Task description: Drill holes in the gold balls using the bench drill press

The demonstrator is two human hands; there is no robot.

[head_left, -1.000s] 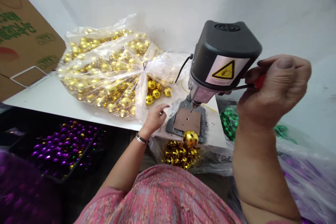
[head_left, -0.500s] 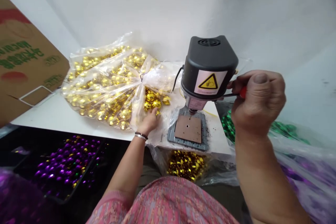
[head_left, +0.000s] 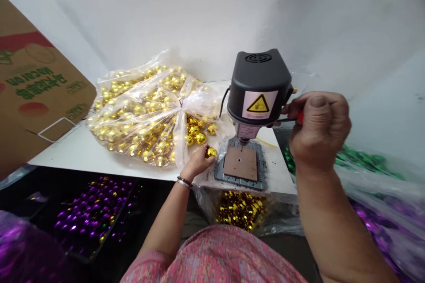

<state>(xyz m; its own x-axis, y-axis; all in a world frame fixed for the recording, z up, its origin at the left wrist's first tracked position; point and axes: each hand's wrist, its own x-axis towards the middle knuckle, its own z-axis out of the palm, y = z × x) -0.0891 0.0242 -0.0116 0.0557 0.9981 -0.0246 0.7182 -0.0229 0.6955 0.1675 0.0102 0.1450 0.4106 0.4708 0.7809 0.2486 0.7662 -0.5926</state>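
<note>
Between the fingers of my left hand [head_left: 198,161] is a shiny gold ball [head_left: 211,152], just left of the drill press base [head_left: 219,173]. My right hand [head_left: 320,130] is closed round the red-knobbed lever [head_left: 300,117] on the side of the black bench drill press [head_left: 260,84]. Below the drill bit lies a brown square plate [head_left: 247,162] with a small hole in it. Several loose gold balls [head_left: 200,137] rest at the mouth of a clear plastic bag [head_left: 181,141], behind my left hand.
The bag full of gold balls covers the white table's [head_left: 55,152] left part. A cardboard box [head_left: 40,84] leans at far left. Below are a black tray of purple balls [head_left: 89,212] and a bag of gold pieces [head_left: 241,210]. Green balls [head_left: 365,161] lie at right.
My left hand has drawn a gold ball away from the loose ones and moved right, towards the drill base. My right hand stays on the lever. The whole view has shifted slightly.
</note>
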